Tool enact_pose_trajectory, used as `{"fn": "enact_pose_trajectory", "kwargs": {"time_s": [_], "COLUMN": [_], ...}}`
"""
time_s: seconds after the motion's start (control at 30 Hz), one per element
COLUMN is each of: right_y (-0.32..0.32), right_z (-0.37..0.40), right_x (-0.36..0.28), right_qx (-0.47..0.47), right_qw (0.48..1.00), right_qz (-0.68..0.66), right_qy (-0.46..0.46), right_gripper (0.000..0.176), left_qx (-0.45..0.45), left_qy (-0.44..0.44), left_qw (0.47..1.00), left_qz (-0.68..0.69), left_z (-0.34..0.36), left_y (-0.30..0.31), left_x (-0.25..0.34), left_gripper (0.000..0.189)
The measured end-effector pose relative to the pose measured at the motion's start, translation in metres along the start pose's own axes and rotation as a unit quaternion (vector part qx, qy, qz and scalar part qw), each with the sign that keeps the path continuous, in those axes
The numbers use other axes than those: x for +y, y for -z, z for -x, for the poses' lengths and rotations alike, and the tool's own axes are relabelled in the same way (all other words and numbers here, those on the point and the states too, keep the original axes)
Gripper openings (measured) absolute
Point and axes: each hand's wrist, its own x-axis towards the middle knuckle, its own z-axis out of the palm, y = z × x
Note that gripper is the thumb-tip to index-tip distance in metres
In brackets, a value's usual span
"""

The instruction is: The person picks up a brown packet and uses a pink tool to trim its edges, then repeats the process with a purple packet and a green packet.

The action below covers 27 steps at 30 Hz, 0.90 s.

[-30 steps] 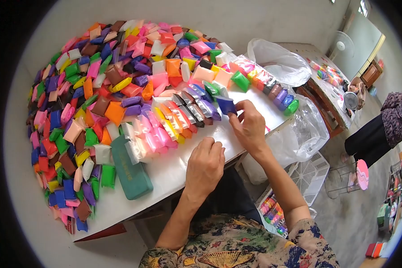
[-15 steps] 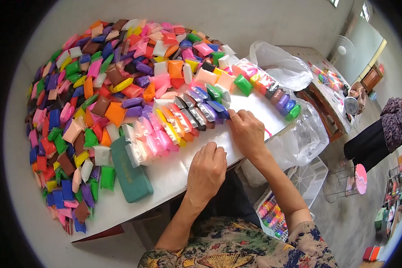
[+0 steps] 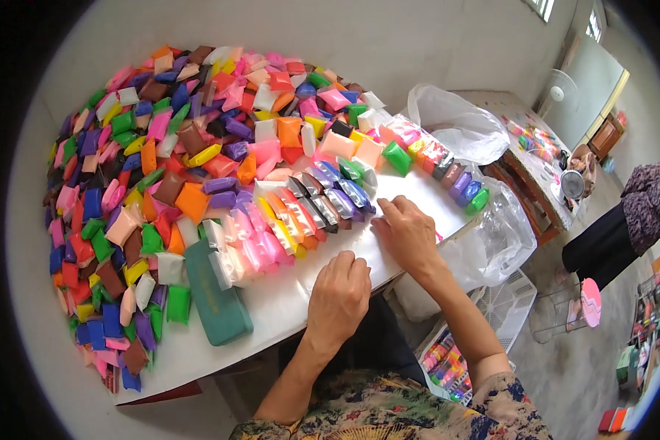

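Two neat rows of small coloured packets (image 3: 290,220), wrapped in clear film, lie on the white table (image 3: 282,293). My right hand (image 3: 409,233) is by the purple and blue end of these rows, its index finger and thumb apart and close to the end packets. Nothing shows between those fingers. Near the table's front edge, my left hand (image 3: 339,301) is curled with its knuckles up, just in front of the rows. Its fingertips and anything under them are hidden. A green oblong case (image 3: 216,297) lies against the rows' pink and white end.
A large heap of loose coloured packets (image 3: 172,187) covers the table's left and back. Another packet row (image 3: 447,165) lies right, beside clear plastic bags (image 3: 484,242). Below stands a white basket (image 3: 502,308) near more packets. A person (image 3: 623,213) stands at far right.
My right hand has drawn back slightly from the blue end packets, its finger and thumb spreading. My left hand stays curled in nearly the same place. The view has tilted up a little.
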Motion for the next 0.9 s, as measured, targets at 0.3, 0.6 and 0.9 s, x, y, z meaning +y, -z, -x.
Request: {"fn": "enact_pose_trajectory", "kwargs": {"time_s": [0.3,0.6,0.9], "right_y": [-0.015,-0.051,0.013], "right_z": [-0.06,-0.08,-0.039], "right_x": [0.05,0.066,0.037], "right_qx": [0.03,-0.003,0.139], "right_qw": [0.99,0.976,0.971], "right_qz": [0.13,0.2,0.156], "right_qy": [-0.046,-0.087,0.12], "right_gripper": [0.02,0.028,0.024], "left_qx": [-0.003,-0.002,0.02], "left_qy": [0.011,0.018,0.034], "left_qw": [1.0,0.999,0.997], "left_qz": [0.027,0.039,0.064], "left_z": [0.0,0.0,-0.002], "left_y": [0.002,0.001,0.004], "left_x": [-0.001,-0.002,-0.002], "left_gripper": [0.009,0.009,0.013]}}
